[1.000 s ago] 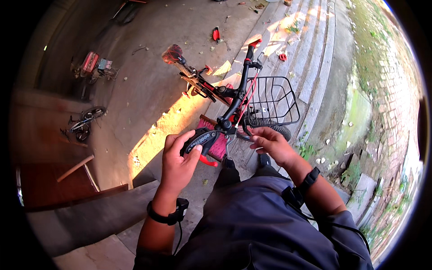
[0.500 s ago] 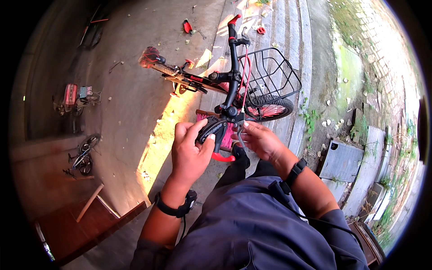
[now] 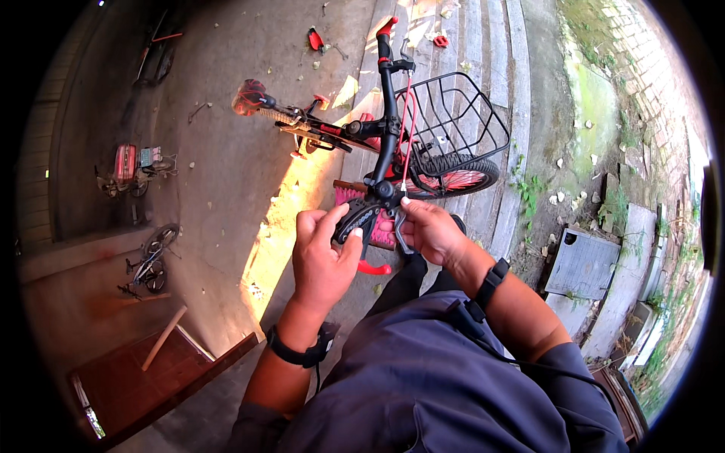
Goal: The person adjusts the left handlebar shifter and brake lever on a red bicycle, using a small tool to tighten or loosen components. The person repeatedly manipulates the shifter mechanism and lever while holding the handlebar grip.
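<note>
A black handlebar (image 3: 387, 151) with red grip ends (image 3: 374, 269) lies crosswise below me on a bicycle fitted with a black wire basket (image 3: 492, 113). My left hand (image 3: 325, 253) is closed on a black shifter housing (image 3: 355, 219) at the bar's near end, thumb resting against it. My right hand (image 3: 430, 230) has its thumb and fingers closed around the top of the silver brake lever (image 3: 405, 243), near a red cable (image 3: 408, 143). Some fingertips are hidden. Behind the hands is a pink woven seat (image 3: 343, 195) with a wooden edge.
Plank decking (image 3: 498, 45) lies under the front wheel (image 3: 472, 181). To the left are a small bicycle (image 3: 151, 264), a red-boxed vehicle (image 3: 124, 162) and a brown board (image 3: 128, 377). Loose red parts (image 3: 316, 39) lie on the concrete. Grey slabs (image 3: 581, 260) are at the right.
Since a second ago, both hands have come closer together at the handlebar. My right hand has closed on the brake lever, and the bicycle's upper parts appear farther left and higher in view.
</note>
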Demonstrator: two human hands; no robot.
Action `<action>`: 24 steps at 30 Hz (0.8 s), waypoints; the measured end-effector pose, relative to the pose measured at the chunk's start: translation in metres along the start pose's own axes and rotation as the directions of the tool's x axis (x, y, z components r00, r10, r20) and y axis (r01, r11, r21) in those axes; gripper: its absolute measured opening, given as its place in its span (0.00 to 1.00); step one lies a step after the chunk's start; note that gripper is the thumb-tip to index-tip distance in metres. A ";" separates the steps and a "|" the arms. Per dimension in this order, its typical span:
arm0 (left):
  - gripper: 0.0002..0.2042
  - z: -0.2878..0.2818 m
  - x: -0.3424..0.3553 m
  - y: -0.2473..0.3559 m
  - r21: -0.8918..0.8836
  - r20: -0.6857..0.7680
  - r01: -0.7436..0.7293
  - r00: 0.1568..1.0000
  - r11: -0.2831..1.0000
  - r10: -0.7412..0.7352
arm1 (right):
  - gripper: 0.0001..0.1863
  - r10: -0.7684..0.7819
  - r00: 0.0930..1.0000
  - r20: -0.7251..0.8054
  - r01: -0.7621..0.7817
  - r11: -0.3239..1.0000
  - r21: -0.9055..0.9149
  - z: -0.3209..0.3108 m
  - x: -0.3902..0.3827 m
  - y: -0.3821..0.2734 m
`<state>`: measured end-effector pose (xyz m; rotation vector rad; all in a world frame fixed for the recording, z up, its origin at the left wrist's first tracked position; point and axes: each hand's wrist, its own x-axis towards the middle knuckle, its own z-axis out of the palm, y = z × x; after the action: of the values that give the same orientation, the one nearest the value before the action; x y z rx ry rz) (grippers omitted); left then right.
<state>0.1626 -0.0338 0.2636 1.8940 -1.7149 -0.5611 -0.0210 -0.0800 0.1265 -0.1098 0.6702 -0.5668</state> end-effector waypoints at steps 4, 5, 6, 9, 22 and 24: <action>0.19 0.002 0.000 0.003 -0.018 0.008 0.039 0.999 0.999 -0.039 | 0.13 -0.014 1.000 0.011 0.014 0.999 0.035 0.003 -0.003 -0.004; 0.19 0.003 0.000 0.003 -0.027 0.011 0.054 0.998 0.998 -0.054 | 0.14 -0.013 1.000 0.004 0.013 0.999 0.033 0.002 -0.002 -0.003; 0.19 0.002 0.001 0.003 0.006 0.011 0.028 1.000 1.000 -0.028 | 0.14 -0.013 1.000 -0.002 0.013 0.999 0.030 0.001 -0.001 -0.003; 0.18 -0.001 0.003 0.003 0.111 0.033 -0.050 0.998 0.993 0.047 | 0.14 -0.007 1.000 -0.001 0.007 0.999 0.033 0.003 -0.002 -0.004; 0.26 -0.030 0.045 0.025 0.268 0.354 -0.230 0.927 0.936 0.126 | 0.15 -0.039 0.999 0.027 0.037 0.996 0.085 0.000 0.000 -0.001; 0.25 -0.032 0.053 0.027 0.274 0.393 -0.349 0.891 0.896 0.227 | 0.15 -0.036 0.999 0.030 0.033 0.996 0.081 -0.001 0.001 0.000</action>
<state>0.1675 -0.0846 0.3071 1.7737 -2.4189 -0.5366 -0.0214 -0.0803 0.1252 -0.0550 0.6154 -0.6234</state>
